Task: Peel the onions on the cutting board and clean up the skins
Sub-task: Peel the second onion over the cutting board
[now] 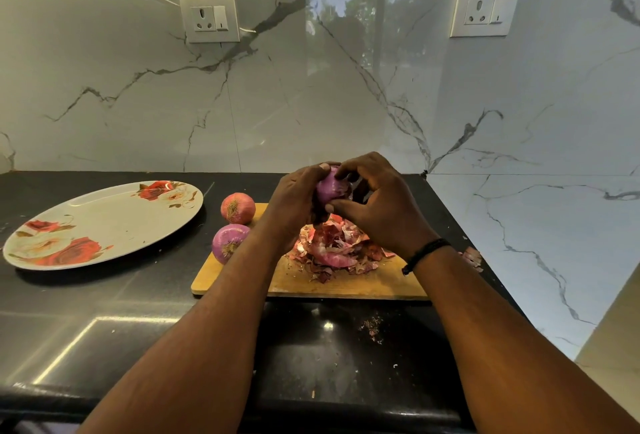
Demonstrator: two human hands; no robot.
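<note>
Both hands hold a purple onion (331, 189) above the wooden cutting board (346, 283). My left hand (294, 205) grips it from the left, and my right hand (377, 205) curls round it from the right with thumb and fingertips on its surface. Under the hands lies a heap of red onion skins (337, 251) on the board. A peeled purple onion (229, 242) rests at the board's left edge. Behind it stands an onion (237, 207) still in its reddish skin.
A flowered oval plate (104, 222) lies on the black counter to the left. A loose skin piece (471, 257) sits by the right wall, and small skin crumbs (372, 328) dot the counter in front of the board. Marble walls stand behind and to the right.
</note>
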